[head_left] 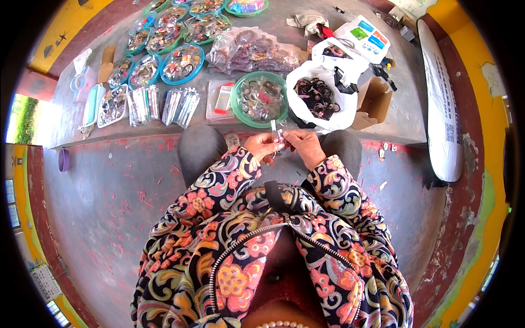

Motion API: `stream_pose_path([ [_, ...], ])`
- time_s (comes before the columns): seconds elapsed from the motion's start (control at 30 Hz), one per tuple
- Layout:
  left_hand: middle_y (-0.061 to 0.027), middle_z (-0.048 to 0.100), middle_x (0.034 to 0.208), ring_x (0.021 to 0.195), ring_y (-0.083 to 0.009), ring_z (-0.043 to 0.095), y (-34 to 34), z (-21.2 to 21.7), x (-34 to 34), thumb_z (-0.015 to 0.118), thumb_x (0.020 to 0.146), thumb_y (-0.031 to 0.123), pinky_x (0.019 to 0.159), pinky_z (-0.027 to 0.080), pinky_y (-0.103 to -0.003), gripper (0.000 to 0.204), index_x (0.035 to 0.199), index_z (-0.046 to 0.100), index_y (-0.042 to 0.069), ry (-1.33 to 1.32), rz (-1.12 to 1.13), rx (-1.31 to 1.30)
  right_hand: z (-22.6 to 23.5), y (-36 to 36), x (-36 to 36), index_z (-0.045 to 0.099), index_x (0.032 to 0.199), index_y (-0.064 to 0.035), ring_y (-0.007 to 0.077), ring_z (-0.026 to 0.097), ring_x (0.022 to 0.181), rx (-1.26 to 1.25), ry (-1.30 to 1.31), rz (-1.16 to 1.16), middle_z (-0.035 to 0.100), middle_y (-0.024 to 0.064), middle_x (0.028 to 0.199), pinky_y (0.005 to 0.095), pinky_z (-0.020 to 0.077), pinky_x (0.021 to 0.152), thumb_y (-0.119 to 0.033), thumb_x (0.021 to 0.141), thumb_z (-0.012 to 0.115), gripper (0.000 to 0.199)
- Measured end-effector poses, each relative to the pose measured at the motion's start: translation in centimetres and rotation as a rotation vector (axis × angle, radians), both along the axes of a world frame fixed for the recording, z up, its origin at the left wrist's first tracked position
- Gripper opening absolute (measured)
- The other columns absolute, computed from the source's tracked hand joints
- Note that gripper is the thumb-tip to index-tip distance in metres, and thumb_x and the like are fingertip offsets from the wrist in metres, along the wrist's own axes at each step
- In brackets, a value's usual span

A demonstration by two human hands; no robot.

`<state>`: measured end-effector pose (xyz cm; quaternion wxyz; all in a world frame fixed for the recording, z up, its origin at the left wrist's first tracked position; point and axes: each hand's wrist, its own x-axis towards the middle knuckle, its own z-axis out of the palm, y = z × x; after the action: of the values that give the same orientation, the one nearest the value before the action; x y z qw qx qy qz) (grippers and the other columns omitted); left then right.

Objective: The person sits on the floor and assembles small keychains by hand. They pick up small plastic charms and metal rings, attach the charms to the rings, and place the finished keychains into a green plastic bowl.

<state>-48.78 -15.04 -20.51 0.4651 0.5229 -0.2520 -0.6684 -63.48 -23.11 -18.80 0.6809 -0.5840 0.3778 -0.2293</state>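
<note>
Just in front of my knees, my left hand (pixel 263 146) and my right hand (pixel 307 146) meet with their fingertips closed on a small transparent plastic bag (pixel 278 125). Something small, partly white and dark, shows at the bag between the fingers, too small to name. Right beyond the hands stands a green round basket (pixel 236 105) heaped with small bagged items. To its right, a white plastic bag (pixel 295 76) gapes, holding many dark ring-like pieces (pixel 317 98).
Bundles of slim wrapped sticks (pixel 181 106), a red-and-white box (pixel 223 99) and a white tray (pixel 127 107) line the ledge's near edge. Blue and green baskets (pixel 160 70) stand behind. An open cardboard box (pixel 373 104) sits right, near a long white wrapped board (pixel 443 109).
</note>
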Motion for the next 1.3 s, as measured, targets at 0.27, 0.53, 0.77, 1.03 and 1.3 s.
stream_pose_path([
  [0.27,-0.0040,0.060,0.082,0.062,-0.0080,0.056,-0.4,-1.9,0.7,0.061,0.075,0.012,0.046,0.044,-0.018,0.018,0.091,0.057,0.003,0.076,0.000,-0.031,-0.8,0.1,-0.3,0.063,0.078,-0.0016,0.0070,0.048,0.057,0.131,-0.063,-0.010,0.059,0.0016,0.067,0.0197,0.0349,0.052,-0.017,0.076,0.061,0.016],
  [0.53,-0.0044,0.060,0.079,0.069,-0.0115,0.057,-0.8,-3.1,1.2,0.061,0.074,0.004,0.061,0.049,-0.023,0.022,0.095,0.056,0.001,0.273,0.056,-0.069,-0.8,0.3,0.0,0.063,0.080,-0.0034,0.0075,0.050,0.061,0.251,-0.151,-0.119,0.060,0.0009,0.072,0.0204,0.0365,0.055,-0.017,0.075,0.063,0.015],
  [0.77,-0.0083,0.059,0.085,0.070,-0.0128,0.058,-0.5,-0.8,0.9,0.060,0.076,0.007,0.061,0.050,-0.022,0.024,0.098,0.055,-0.003,0.197,0.132,-0.008,-0.7,0.5,0.3,0.062,0.082,-0.0014,0.0080,0.050,0.062,0.148,-0.048,-0.053,0.060,0.0019,0.073,0.0210,0.0371,0.052,-0.015,0.077,0.060,0.015],
  [1.03,-0.0092,0.061,0.082,0.065,-0.0150,0.059,-0.6,-1.3,1.3,0.060,0.077,0.011,0.056,0.051,-0.024,0.019,0.091,0.057,-0.002,0.283,0.201,0.057,-1.2,0.7,0.5,0.062,0.080,-0.0013,0.0078,0.048,0.059,0.205,-0.101,-0.076,0.059,0.0014,0.070,0.0206,0.0363,0.052,-0.017,0.077,0.060,0.016],
  [1.3,-0.0090,0.060,0.078,0.062,-0.0141,0.059,-0.7,-1.7,1.8,0.060,0.076,0.011,0.054,0.051,-0.024,0.018,0.088,0.057,-0.001,0.296,0.208,0.067,-1.2,0.7,0.6,0.061,0.081,-0.0029,0.0067,0.049,0.060,0.198,-0.022,-0.071,0.058,0.0000,0.070,0.0187,0.0362,0.051,-0.018,0.077,0.061,0.016],
])
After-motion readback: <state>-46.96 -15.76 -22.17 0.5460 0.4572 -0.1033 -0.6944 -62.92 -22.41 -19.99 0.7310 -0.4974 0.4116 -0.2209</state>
